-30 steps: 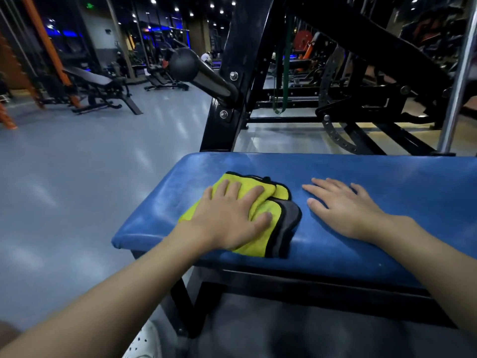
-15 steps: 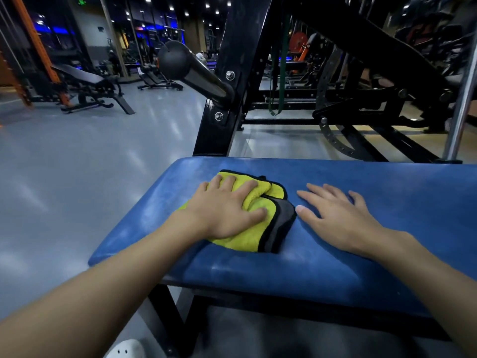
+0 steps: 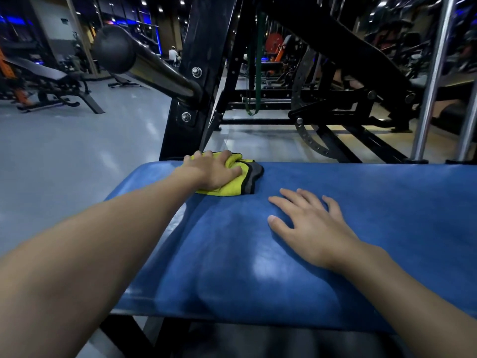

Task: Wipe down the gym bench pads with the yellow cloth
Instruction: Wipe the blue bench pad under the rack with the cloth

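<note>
Fingers bent over the yellow cloth (image 3: 227, 188), a left hand (image 3: 214, 171) presses it at the far rim of the blue bench pad (image 3: 361, 192), right hand (image 3: 312, 228) flat alongside; another push could drop it floorward.

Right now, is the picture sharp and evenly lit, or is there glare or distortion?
Head view: dim gym; pale glare patch on the blue bench pad near the right hand; left hand and yellow cloth fairly sharp; wide-angle lens bows the pad's edges, stretches the near forearms.
</note>
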The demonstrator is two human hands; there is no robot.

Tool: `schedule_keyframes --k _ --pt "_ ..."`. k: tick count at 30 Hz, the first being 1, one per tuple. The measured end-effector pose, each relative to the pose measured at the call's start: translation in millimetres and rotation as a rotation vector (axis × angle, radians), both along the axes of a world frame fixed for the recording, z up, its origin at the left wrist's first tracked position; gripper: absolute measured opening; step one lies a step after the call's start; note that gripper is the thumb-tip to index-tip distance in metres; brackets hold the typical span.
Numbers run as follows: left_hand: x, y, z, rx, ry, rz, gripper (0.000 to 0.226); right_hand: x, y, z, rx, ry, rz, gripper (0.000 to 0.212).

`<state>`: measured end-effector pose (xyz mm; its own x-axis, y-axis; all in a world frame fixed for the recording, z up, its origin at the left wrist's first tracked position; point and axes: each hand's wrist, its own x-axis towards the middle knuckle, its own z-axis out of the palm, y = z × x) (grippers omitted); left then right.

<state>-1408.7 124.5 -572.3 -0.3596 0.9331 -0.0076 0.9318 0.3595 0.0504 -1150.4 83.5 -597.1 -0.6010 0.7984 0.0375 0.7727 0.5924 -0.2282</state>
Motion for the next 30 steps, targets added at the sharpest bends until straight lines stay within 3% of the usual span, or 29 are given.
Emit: schedule_keyframes --k 9,12,16,19,21,27,30 --pt "28 -89 -12 0.019 0.057 -0.112 0.082 0 0 0 0.005 0.011 0.01 0.056" --pt "40 -141 -9 0.014 0.061 -0.148 0.096 0 -3 4 -0.01 -0.032 0.012 0.055" --pt "46 -204 -9 0.016 0.07 -0.157 0.094 -6 -2 17 0.005 -0.119 0.013 0.052" --pt "40 -234 -12 0.033 0.076 -0.135 0.09 -21 -6 23 0.026 0.001 0.065 0.044" --pt "37 -234 -11 0.014 0.06 -0.119 0.087 -31 -11 20 -0.009 0.071 0.1 0.046" --pt "19 -183 -5 -0.04 0.025 -0.096 0.09 -42 -16 8 -0.039 -0.002 0.085 0.051" --pt "4 -151 -6 -0.034 0.021 -0.081 0.08 -43 -16 5 -0.03 -0.005 0.087 0.053"
